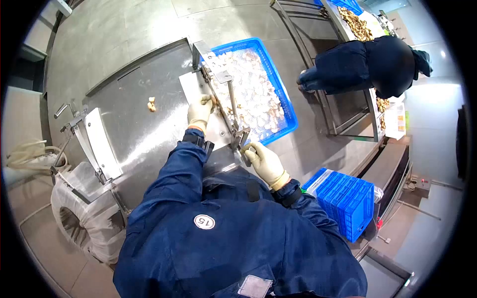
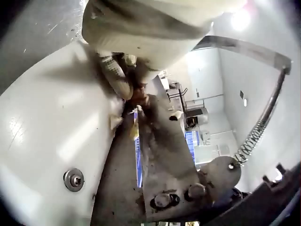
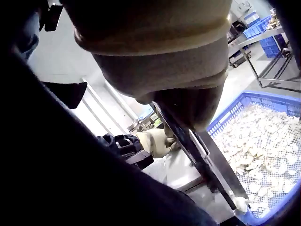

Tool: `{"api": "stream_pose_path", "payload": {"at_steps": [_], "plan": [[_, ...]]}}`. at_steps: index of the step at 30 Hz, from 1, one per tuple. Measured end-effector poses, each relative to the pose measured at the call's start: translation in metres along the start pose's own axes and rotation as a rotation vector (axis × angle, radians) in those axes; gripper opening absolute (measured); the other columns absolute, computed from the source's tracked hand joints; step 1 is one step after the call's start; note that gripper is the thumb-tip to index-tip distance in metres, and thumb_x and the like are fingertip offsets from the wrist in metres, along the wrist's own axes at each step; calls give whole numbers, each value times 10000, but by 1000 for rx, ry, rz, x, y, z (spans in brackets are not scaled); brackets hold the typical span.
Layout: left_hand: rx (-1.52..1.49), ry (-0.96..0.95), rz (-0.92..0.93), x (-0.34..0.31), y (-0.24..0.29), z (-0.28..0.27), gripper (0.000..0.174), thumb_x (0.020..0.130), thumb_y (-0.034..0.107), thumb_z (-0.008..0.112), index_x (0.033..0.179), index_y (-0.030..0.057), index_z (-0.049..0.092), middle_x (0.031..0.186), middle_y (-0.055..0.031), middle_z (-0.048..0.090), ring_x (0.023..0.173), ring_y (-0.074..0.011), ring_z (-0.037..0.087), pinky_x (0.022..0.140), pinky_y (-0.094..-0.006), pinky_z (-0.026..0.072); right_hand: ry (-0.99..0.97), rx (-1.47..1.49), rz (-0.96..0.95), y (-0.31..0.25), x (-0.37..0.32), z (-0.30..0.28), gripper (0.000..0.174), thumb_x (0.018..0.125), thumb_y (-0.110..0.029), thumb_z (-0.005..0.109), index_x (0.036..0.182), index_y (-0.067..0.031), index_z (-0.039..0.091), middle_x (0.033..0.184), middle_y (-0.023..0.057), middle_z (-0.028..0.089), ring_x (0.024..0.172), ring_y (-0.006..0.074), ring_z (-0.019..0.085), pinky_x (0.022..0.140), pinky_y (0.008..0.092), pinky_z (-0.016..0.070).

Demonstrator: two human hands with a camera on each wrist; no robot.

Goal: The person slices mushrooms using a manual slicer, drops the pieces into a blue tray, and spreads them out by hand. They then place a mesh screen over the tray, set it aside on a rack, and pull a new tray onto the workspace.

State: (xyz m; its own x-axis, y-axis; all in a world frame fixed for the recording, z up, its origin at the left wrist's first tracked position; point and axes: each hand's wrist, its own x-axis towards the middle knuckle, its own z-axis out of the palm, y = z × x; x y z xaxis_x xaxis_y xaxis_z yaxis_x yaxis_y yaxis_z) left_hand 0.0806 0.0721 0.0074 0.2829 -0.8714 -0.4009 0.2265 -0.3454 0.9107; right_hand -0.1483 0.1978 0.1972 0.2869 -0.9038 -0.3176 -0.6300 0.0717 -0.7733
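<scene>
My left hand (image 1: 200,112), in a cream glove, is on the white board (image 1: 189,85) of a hinged cutter. In the left wrist view, its curled fingers (image 2: 123,87) pinch a small brownish piece (image 2: 140,95) right at the metal blade (image 2: 164,155). The gloved right hand (image 1: 267,165) grips the cutter's handle (image 1: 244,158) at the end nearest my body; in the right wrist view the glove hides much of the handle. Past the blade, a blue mesh basket (image 1: 284,99) holds many pale slices (image 1: 248,74). Two light-brown pieces (image 1: 151,104) lie on the steel table (image 1: 130,119), left of the board.
A second cutter (image 1: 102,144) is mounted at the table's left edge, above a plastic-lined bin (image 1: 89,218). Stacked blue crates (image 1: 343,201) stand to my right. Beyond, another person (image 1: 357,67) is beside a bench with brown pieces (image 1: 355,24).
</scene>
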Motion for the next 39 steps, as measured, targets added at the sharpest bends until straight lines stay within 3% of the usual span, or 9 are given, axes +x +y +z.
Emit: {"api": "stream_pose_path", "payload": {"at_steps": [7, 11, 15, 19, 21, 25, 27, 34, 39], "plan": [[286, 34, 35, 8, -8, 1, 143, 917, 77, 676, 1045, 58, 737, 907, -100, 774, 798, -202, 729, 738, -315, 548, 161, 49, -51, -58, 12, -21, 198, 1003, -249, 631, 1104, -86, 679, 869, 165, 711, 811, 340, 712, 740, 363, 557], [392, 117, 100, 25, -41, 1, 171, 895, 182, 729, 1019, 64, 725, 949, -120, 775, 861, -261, 743, 782, -351, 560, 72, -46, 24, -4, 1, 1, 191, 1007, -236, 634, 1097, -72, 674, 899, 158, 729, 843, 343, 719, 759, 367, 555], [281, 9, -55, 6, 3, 3, 207, 886, 207, 759, 1033, 65, 727, 937, -119, 777, 826, -257, 752, 791, -352, 566, 46, -59, -54, 56, -2, 32, 185, 1007, -227, 638, 1119, -81, 663, 912, 180, 713, 843, 348, 702, 763, 388, 550], [519, 38, 74, 26, -32, -2, 197, 906, 163, 665, 1072, 83, 733, 982, -138, 772, 932, -306, 748, 839, -376, 566, -3, 23, 12, -23, 7, -14, 167, 1034, -218, 606, 1115, -84, 663, 828, 91, 721, 718, 230, 704, 689, 318, 548], [558, 25, 88, 18, -19, -2, 216, 897, 171, 665, 1076, 76, 738, 1000, -146, 770, 985, -328, 736, 865, -378, 560, 145, 104, -135, -46, 15, -19, 168, 1047, -218, 584, 1101, -78, 659, 848, 65, 735, 696, 216, 695, 667, 297, 541], [418, -28, 86, 19, -17, -4, 172, 953, 48, 642, 1083, -34, 719, 923, -118, 759, 745, -150, 709, 646, -285, 588, 28, -26, -3, 9, -2, 9, 180, 1030, -211, 612, 1132, -66, 645, 877, 112, 734, 784, 268, 715, 743, 349, 551], [408, -88, -68, 11, 3, -4, 224, 913, 224, 671, 1082, 102, 756, 966, -121, 776, 917, -284, 750, 855, -356, 564, -27, 64, 45, 43, -4, 27, 240, 1007, -239, 647, 1199, -97, 630, 948, 189, 707, 887, 344, 704, 782, 398, 548], [655, 12, 67, 12, 6, 0, 242, 890, 242, 658, 1079, 136, 766, 1036, -175, 749, 1000, -390, 706, 892, -420, 559, 110, 48, -61, -49, 10, -21, 126, 1010, -195, 619, 1045, -96, 688, 848, 128, 716, 770, 285, 724, 703, 339, 554], [788, 14, 153, 7, 9, 1, 217, 939, 218, 668, 1056, 66, 770, 908, -127, 778, 766, -223, 754, 732, -333, 573, 52, -17, 7, 37, -4, 20, 178, 999, -217, 635, 1138, -110, 661, 933, 150, 727, 867, 371, 711, 760, 409, 564]]}}
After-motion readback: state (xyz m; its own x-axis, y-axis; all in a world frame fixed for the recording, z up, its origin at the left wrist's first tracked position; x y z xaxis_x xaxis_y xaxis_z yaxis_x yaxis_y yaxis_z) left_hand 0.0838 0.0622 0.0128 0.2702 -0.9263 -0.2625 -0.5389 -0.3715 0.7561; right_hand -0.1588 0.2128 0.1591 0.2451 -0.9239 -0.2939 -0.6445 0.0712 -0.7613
